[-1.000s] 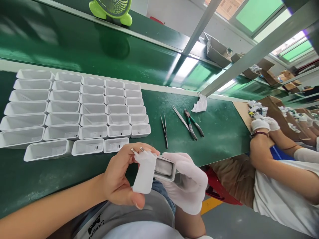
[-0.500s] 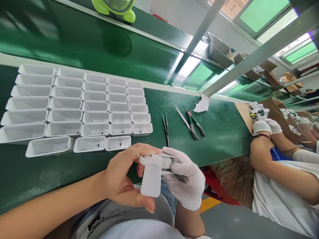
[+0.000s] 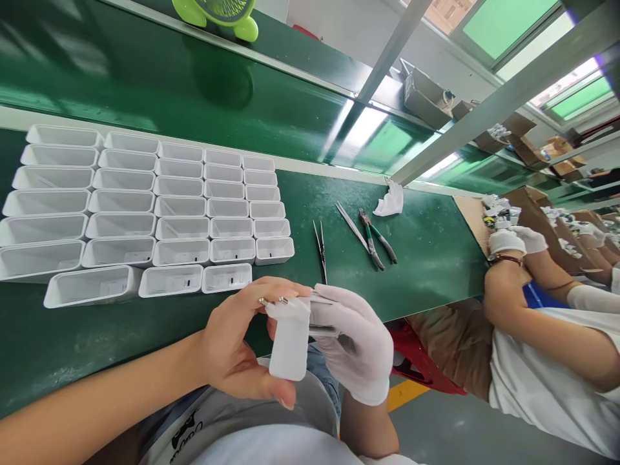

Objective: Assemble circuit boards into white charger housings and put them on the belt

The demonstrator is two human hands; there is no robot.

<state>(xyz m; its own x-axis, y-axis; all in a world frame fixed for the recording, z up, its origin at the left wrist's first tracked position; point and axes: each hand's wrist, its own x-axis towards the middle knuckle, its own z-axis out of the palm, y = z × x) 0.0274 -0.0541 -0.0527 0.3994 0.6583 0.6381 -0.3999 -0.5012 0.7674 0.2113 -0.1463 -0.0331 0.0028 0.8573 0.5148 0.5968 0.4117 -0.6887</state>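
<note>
My bare left hand is wrapped around a white plastic case with rounded corners. Two small metal pins stick out near the top of the case, beside my index finger. My right hand, in a white glove, is closed around the right side of the same case, its fingers pressed at the open end. The glove and the case walls hide what is inside. Just beyond my hands, tweezers lie on the green table.
Rows of open white plastic cases stand at the left, some with small dark slots. Long tweezers, green-handled pliers and a crumpled white cloth lie beyond. A gloved co-worker's arm is at the right. A green fan stands behind.
My gloved right fingers have shifted slightly and closed further over the open end of the case. My left hand keeps its hold. The whole view has shifted a little.
</note>
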